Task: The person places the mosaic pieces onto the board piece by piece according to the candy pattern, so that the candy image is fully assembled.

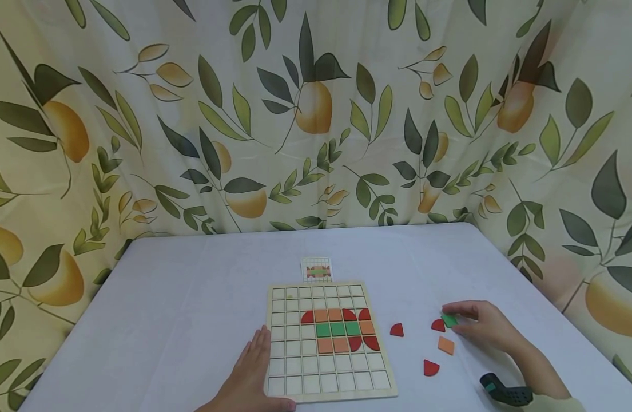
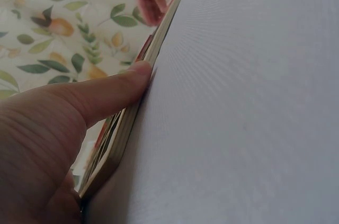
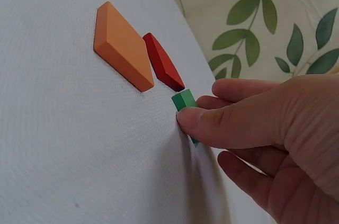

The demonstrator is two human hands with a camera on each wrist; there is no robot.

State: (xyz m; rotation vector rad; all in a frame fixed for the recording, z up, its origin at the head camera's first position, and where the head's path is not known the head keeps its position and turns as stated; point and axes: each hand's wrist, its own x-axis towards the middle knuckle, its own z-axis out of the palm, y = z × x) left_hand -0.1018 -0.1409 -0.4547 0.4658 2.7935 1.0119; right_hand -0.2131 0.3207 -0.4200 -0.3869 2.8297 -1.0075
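Observation:
My right hand (image 1: 485, 323) pinches a green square tile (image 1: 449, 320) between thumb and fingers at the table's right side. In the right wrist view the green tile is partly covered by the thumb. Beside it lie a red quarter-circle tile (image 1: 437, 325) and an orange square tile (image 1: 446, 345). My left hand (image 1: 246, 366) rests against the wooden grid board (image 1: 295, 366), straight fingers along its left side and thumb at the near edge. On the board sit three green tiles (image 1: 338, 329) in a row, with orange tiles (image 1: 326, 345) and red quarter-circle tiles (image 1: 371, 343) around them.
Two more red quarter-circle tiles lie loose right of the board, one (image 1: 396, 330) close to it and one (image 1: 431, 368) nearer me. A small pattern card (image 1: 317, 270) lies behind the board. A leaf-and-fruit curtain (image 1: 316, 143) hangs beyond the white-covered table (image 1: 192, 297).

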